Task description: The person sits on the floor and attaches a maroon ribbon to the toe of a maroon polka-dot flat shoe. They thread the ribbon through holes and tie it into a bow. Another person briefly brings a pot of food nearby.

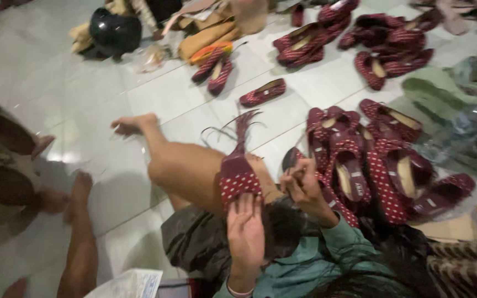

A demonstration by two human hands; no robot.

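Dark hair (pixel 354 278) and my teal sleeve (pixel 310 259) are filling the bottom of the frame, nearest the lens. Just above them, my left hand (pixel 245 232) is lying flat and open-fingered under the toe of a red dotted shoe upper (pixel 240 176), propping it upright so its loose straps are trailing toward the frame's middle. My right hand (pixel 303 185) is curling closed beside it, fingers pinched around something small and dark; I cannot tell what it is. I seem to be holding the upper raised like this so the right hand can work at its edge.

My bare leg (pixel 178 163) is stretching out toward the left over the pale tiled floor (pixel 84 94), which is shining with reflected light. At right of centre, a heap of finished red shoes (pixel 382 171) is lying close by; more pairs (pixel 371 44) are scattered across the upper right. A black helmet (pixel 114 30) is sitting at upper left, and another person's bare legs (pixel 78 232) are resting at lower left.
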